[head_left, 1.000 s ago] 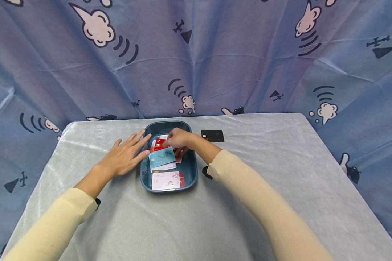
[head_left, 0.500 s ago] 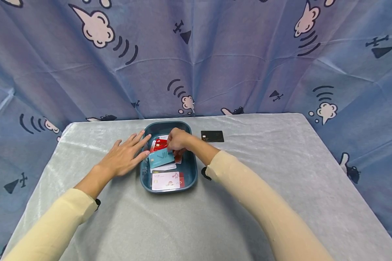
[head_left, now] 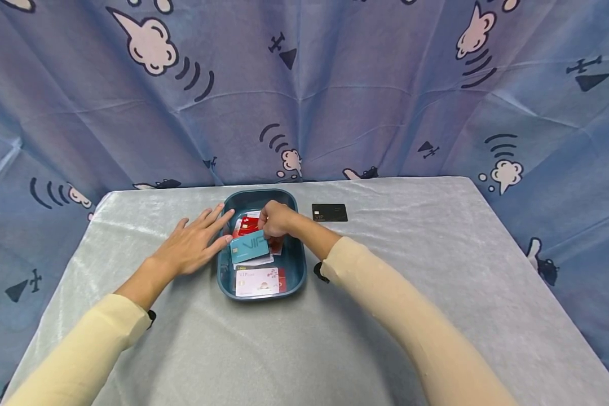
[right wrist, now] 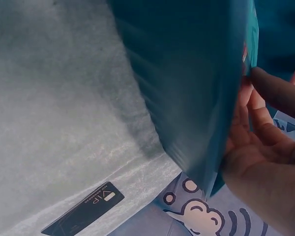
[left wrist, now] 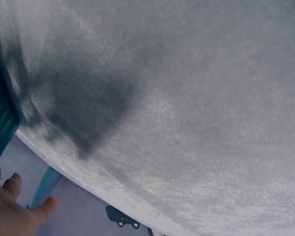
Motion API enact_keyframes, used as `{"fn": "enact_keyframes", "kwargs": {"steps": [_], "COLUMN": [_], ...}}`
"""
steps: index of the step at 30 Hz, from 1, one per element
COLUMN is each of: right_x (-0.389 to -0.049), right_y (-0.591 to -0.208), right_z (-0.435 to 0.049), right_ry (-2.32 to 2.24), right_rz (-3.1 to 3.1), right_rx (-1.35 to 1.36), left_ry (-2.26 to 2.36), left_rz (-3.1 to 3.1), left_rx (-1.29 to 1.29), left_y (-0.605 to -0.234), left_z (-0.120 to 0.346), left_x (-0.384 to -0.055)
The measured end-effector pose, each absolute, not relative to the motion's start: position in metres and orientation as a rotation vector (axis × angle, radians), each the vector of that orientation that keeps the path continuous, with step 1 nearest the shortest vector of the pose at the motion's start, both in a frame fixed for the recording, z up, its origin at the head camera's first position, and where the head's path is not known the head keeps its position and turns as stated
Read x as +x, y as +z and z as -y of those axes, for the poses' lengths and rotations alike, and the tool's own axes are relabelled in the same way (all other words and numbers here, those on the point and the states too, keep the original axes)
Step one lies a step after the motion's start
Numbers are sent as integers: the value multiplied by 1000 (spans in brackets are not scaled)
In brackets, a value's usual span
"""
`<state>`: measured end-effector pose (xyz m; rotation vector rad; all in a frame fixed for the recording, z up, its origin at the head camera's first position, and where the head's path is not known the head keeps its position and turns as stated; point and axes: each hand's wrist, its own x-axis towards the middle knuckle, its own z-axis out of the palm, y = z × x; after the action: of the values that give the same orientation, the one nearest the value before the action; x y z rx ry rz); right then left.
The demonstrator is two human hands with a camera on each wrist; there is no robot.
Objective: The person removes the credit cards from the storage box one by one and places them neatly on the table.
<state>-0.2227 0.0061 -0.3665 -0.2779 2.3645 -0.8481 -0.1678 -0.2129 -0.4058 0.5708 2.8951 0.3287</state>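
A dark teal plastic basket [head_left: 296, 276] stands on the cloth-covered table with several plastic cards inside. My right hand [head_left: 278, 219] reaches over its right side and pinches a light blue VIP card [head_left: 248, 247] by the upper right corner, thumb on top. Under and behind that card lie a red card [head_left: 247, 225] and some white ones. A white VIP card [head_left: 257, 282] with a pink floral print lies at the basket's near end. My left hand [head_left: 195, 242] rests at the basket's left rim, fingers spread and straight; in the left wrist view its fingertips are beside the basket wall.
A black VIP card [head_left: 330, 212] lies on the table [head_left: 411, 270] to the right of the basket, also seen in the right wrist view. Behind the table's back edge hangs a blue patterned curtain [head_left: 355, 113].
My right hand has shifted from among the red cards onto the light blue card's corner and now pinches it; the card has slid slightly left. My left hand has stayed in place.
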Motion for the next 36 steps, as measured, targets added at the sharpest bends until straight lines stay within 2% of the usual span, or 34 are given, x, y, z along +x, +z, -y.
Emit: {"fn": "enact_keyframes", "kwargs": {"steps": [27,36], "right_x": [-244,-255], "right_y": [-336,-330], "right_z": [-46,-70], "right_ry": [-1010,-1064], "right_rz": [-2354,-2374], "right_rx": [-339,-269], "left_ry": [326,327], "left_rz": [-2908,-2896], "left_rx": [598,585], "left_y": [-404,-404], "left_z": [214,213], "left_x": [-167,-167]}}
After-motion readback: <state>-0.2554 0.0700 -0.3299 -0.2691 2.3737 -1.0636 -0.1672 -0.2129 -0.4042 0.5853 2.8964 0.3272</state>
